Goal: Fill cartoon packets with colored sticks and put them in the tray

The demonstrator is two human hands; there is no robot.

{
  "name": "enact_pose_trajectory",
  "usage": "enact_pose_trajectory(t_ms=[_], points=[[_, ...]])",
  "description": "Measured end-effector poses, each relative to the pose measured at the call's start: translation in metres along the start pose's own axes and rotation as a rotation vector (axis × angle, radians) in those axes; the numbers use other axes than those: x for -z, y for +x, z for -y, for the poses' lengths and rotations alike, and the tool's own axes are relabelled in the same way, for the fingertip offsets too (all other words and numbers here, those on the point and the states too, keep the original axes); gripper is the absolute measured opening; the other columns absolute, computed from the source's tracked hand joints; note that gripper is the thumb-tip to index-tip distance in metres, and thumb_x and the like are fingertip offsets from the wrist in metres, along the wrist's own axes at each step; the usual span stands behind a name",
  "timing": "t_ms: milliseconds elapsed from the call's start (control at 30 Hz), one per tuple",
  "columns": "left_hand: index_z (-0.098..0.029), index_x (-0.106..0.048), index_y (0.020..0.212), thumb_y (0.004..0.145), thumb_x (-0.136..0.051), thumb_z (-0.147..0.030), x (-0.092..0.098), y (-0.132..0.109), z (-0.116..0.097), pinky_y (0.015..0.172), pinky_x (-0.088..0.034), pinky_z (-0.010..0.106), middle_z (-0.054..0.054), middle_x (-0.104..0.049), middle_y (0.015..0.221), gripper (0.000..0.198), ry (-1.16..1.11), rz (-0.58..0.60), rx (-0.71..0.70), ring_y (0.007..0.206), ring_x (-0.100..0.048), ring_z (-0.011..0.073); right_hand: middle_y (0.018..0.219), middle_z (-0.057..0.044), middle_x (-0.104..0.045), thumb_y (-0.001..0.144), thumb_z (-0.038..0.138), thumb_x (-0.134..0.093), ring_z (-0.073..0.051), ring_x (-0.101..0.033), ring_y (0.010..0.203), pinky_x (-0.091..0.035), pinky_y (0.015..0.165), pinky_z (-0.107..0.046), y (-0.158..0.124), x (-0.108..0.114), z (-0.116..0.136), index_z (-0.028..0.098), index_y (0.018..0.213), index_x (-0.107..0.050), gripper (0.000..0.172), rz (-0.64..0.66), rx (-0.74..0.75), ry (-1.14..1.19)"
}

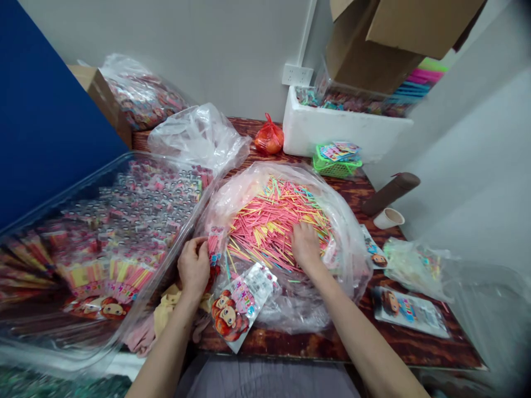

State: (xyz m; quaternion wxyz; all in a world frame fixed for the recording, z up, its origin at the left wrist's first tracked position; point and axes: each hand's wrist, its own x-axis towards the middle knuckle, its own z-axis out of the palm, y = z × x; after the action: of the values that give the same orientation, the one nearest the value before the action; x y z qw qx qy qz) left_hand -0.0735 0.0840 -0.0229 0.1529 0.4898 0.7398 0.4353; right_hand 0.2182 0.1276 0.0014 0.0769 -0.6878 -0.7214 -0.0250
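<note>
pinching a packet [214, 243] with illegible lettering, the left hand [194, 269] flanks sticks [265, 215] where the right hand [305, 246] rests, grip unclear.

a grey garment [271, 381] with a faint purple tint covers the body just below the front edge of the table [307, 345]. its cloth looks soft and plain, matt in finish, with thin creases running through it, and the folds at its sides are darker. the left forearm [166, 345] and the right forearm [359, 331], both above the table's front edge for part of their length, are bare, smooth and slim, tapering to the wrists. the left hand [194, 268] and the right hand [306, 246], over the table, are ungloved. the upper arms are out of view.
</note>
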Motion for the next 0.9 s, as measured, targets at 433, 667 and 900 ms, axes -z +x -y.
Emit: enact_pose_trajectory(t_ms=[433,667,900], points=[[-0.019,-0.058,0.120,0.086,-0.052,-0.040,0.007,-0.008,0.005,0.089,-0.050,0.037,0.008,-0.068,0.108,0.040,0.047,0.087,0.044,0.098,-0.065,0.0240,0.107,-0.020,-0.064,0.089,0.007,-0.041,-0.028,-0.055,0.099,-0.038,0.080,-0.036,0.008,0.004,0.007,0.009,0.103,-0.061,0.025,0.122,0.054,-0.105],[-0.018,-0.058,0.119,0.087,-0.049,-0.040,0.030,-0.024,-0.004,0.100,-0.044,0.045,0.012,-0.061,0.121,0.040,0.201,0.141,-0.148,0.113,-0.057,0.0296,0.069,-0.003,-0.063,0.090,0.022,-0.043,-0.019,-0.057,0.065,-0.039,0.064,-0.028,0.015,0.004,-0.021,0.018,0.086,-0.058,0.016,0.076,-0.159,0.523],[-0.019,-0.055,0.125,0.091,-0.046,-0.036,0.033,-0.040,-0.037,0.108,-0.036,0.049,0.014,-0.050,0.137,0.039,0.266,0.054,-0.307,0.127,-0.046,0.0315,0.073,-0.002,-0.065,0.084,0.030,-0.045,-0.019,-0.060,0.071,-0.043,0.071,-0.030,0.014,0.007,-0.031,0.019,0.076,-0.058,0.018,-0.009,-0.121,0.800]])
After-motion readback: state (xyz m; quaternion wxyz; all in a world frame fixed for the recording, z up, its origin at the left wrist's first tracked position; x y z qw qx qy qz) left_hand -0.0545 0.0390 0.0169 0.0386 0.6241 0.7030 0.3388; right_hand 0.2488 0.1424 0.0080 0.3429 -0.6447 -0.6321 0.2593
